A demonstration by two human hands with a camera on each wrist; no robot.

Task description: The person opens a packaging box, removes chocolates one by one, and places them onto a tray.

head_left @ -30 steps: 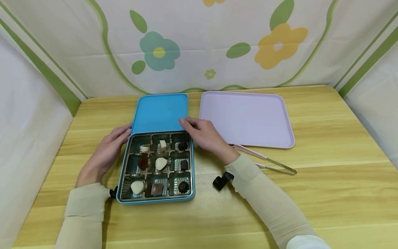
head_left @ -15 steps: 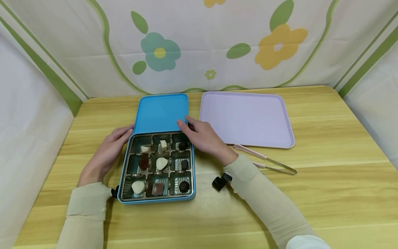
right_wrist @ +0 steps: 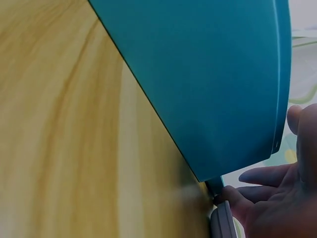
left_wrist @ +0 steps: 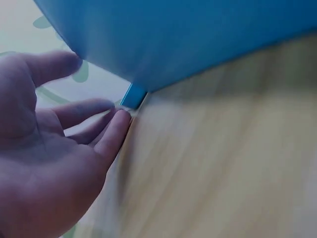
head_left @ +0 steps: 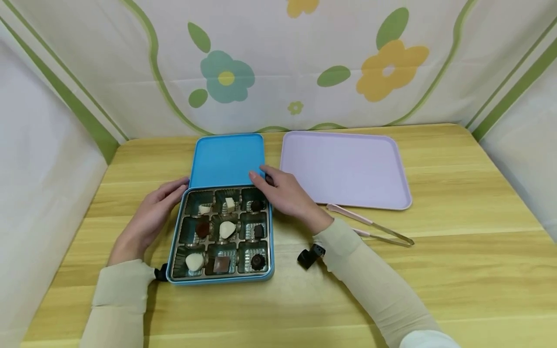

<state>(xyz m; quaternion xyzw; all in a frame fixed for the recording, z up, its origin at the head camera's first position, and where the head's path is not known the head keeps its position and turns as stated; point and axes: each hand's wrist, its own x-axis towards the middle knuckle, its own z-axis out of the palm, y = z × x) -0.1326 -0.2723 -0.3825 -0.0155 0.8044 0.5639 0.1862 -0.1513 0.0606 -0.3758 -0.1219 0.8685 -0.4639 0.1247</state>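
Observation:
A blue tin stands on the table with its compartments uncovered. A dark plastic insert holds a chocolate in each compartment: white ones, brown ones and dark ones. Directly behind the tin lies its blue lid, inner side up. My left hand is at the tin's far left corner, fingers reaching to the lid's left edge and thumb at the tin's rim in the left wrist view. At the opposite corner, my right hand has its fingertips at the lid's right edge, thumb raised over it.
A lilac tray lies to the right of the lid, close to my right hand. In front of it rest tongs with pink handles and metal tips, partly hidden by the right forearm. A floral curtain hangs behind the wooden table.
The head view has tilted up slightly, so everything sits a little lower in it. Both hands stay at the lid's sides; the tin, lid and tray keep their places.

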